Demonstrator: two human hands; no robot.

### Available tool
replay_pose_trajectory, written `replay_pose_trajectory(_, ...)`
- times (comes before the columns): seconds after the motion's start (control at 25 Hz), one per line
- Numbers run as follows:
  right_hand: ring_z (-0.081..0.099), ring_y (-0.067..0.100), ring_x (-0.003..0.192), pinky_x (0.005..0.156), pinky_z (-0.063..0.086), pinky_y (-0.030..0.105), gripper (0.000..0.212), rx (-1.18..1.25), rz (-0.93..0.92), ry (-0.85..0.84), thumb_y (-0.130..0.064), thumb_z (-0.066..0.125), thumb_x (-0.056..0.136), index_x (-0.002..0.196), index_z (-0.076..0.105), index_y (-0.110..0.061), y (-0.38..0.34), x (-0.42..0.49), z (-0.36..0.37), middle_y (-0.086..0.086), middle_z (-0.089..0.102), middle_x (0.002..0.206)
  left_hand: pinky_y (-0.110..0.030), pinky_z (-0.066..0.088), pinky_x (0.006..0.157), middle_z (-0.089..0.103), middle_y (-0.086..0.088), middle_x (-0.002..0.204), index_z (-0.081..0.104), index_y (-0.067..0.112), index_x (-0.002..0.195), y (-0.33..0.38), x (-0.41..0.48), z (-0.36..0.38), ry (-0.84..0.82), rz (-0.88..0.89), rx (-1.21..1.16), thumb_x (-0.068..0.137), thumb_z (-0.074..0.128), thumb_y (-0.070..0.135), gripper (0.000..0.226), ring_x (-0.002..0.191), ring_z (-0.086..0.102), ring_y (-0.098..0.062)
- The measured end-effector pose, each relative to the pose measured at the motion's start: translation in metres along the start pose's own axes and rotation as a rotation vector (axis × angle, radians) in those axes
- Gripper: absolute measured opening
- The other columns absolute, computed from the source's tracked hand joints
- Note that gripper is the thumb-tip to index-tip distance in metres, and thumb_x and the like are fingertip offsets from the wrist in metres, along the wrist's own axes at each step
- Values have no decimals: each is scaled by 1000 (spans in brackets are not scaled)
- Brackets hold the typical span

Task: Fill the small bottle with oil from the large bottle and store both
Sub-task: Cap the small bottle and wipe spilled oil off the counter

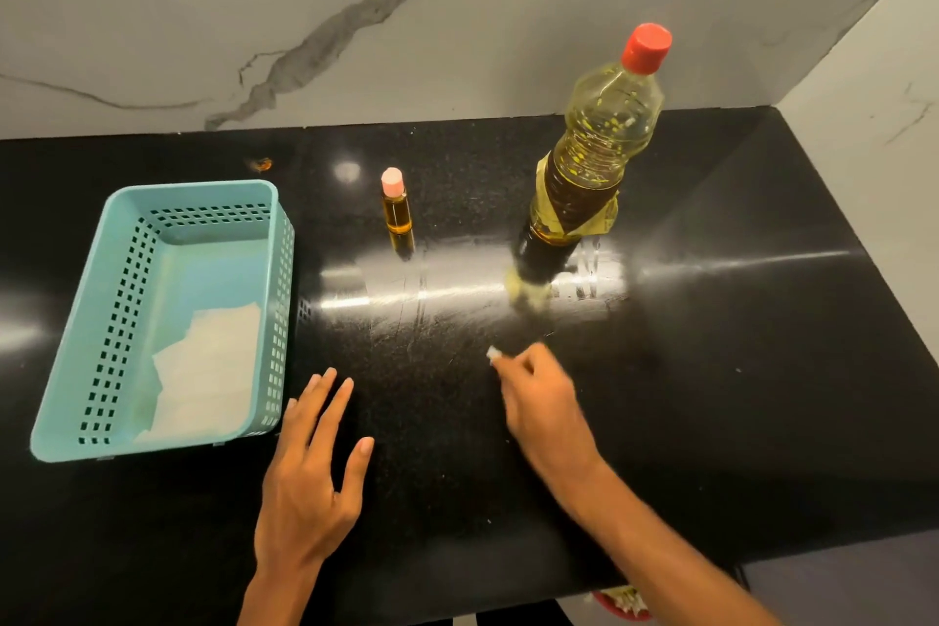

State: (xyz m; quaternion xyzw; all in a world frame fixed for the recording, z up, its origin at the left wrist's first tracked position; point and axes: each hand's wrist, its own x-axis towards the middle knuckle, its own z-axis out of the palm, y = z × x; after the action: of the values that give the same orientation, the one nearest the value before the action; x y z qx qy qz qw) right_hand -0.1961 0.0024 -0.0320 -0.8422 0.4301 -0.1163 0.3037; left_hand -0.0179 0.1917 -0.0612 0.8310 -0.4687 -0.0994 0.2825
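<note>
**Desk:** What does the frame show?

**Photographer:** A black granite counter [711, 371] against a marble-patterned wall [254, 15]. The small bottle [397, 214], pink cap on and amber oil inside, stands upright near the middle. The large oil bottle [584, 168], red cap on, stands upright well to its right. A teal perforated basket [76, 361] sits at the left, with white paper [208, 371] lying in its near end.

**Desk:** And the hands?

**Photographer:** The left hand [310, 478] is spread flat and empty, low over the counter beside the basket. The right hand [543, 397] is loosely curled, its fingertips pinching a small white scrap [492, 354], possibly tissue; what it is cannot be told. It sits in front of the large bottle, apart from it.

**Desk:** Why that arrangement?

**Photographer:** Both bottles being capped, with oil in the small one, suggests pouring is finished. The scrap on the counter looks like a wipe for drips. The basket within the left hand's reach seems the likely place to store both bottles, a step not yet done.
</note>
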Motion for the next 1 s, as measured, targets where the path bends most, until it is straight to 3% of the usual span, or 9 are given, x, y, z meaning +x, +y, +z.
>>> replay_pose_trajectory(0.12, 49, 13, 61, 61, 48, 29, 19, -158, -142, 137, -17, 59, 95, 106, 73, -10, 32, -9, -25, 1, 51, 77, -38, 17, 126, 31, 0, 162, 44, 10, 149, -2, 0, 1, -16, 13, 7, 102, 26, 58, 69, 155, 19, -14)
replay_pose_trajectory(0.24, 53, 21, 65, 64, 47, 29, 15, -267, 222, 332, -10, 62, 92, 98, 75, -5, 70, 43, -69, 10, 55, 80, -28, 7, 127, 34, -4, 161, 46, 9, 147, -5, 1, 0, -33, 17, -10, 103, 26, 56, 68, 154, 22, -17)
replay_pose_trajectory(0.32, 55, 19, 69, 63, 41, 23, 20, -261, 282, 348, -14, 56, 94, 96, 74, -7, 48, 63, -47, 6, 56, 82, -29, 8, 128, 36, -6, 159, 48, 8, 146, -7, 1, 0, -35, 22, -36, 103, 26, 55, 68, 153, 25, -20)
replay_pose_trajectory(0.4, 46, 5, 63, 57, 36, 13, 18, -169, 140, 201, -17, 56, 95, 99, 71, -8, 2, 46, -3, -4, 49, 79, -30, 8, 128, 38, -7, 159, 49, 8, 146, -6, 1, 0, -35, 30, -51, 103, 26, 55, 67, 153, 26, -22)
replay_pose_trajectory(0.52, 45, 12, 59, 53, 44, 25, 17, -233, -203, 86, -9, 63, 90, 104, 71, -4, 3, 3, -1, 4, 50, 76, -28, 6, 128, 38, -7, 158, 50, 8, 145, -8, 2, -1, -47, 41, -64, 103, 27, 55, 67, 152, 26, -23)
replay_pose_trajectory(0.72, 57, 25, 70, 66, 51, 36, 21, -312, 340, 390, -13, 57, 95, 99, 74, -1, 74, 70, -74, 12, 57, 84, -28, 6, 127, 39, -8, 158, 50, 8, 145, -10, 4, 0, -77, 37, -57, 102, 28, 56, 67, 151, 29, -27)
replay_pose_trajectory(0.84, 50, 12, 76, 67, 37, 23, 28, -193, 220, 226, -22, 46, 98, 98, 69, -7, 9, 81, -13, -1, 52, 86, -27, 6, 127, 38, -8, 158, 50, 8, 144, -10, 5, 0, -77, 46, -46, 102, 28, 56, 67, 150, 30, -28)
replay_pose_trajectory(0.92, 44, 6, 70, 65, 39, 24, 33, -106, -32, 38, -32, 41, 100, 107, 66, -12, -22, 43, 17, -7, 48, 85, -28, 7, 127, 38, -8, 158, 50, 7, 144, -9, 5, 0, -80, 46, -41, 102, 28, 55, 67, 150, 31, -29)
replay_pose_trajectory(1.0, 48, 13, 65, 60, 45, 29, 27, -166, -191, 61, -22, 49, 99, 109, 70, -7, -1, 20, 0, 1, 51, 79, -28, 8, 127, 39, -8, 158, 50, 7, 144, -9, 6, 0, -72, 43, -50, 102, 28, 55, 67, 149, 31, -28)
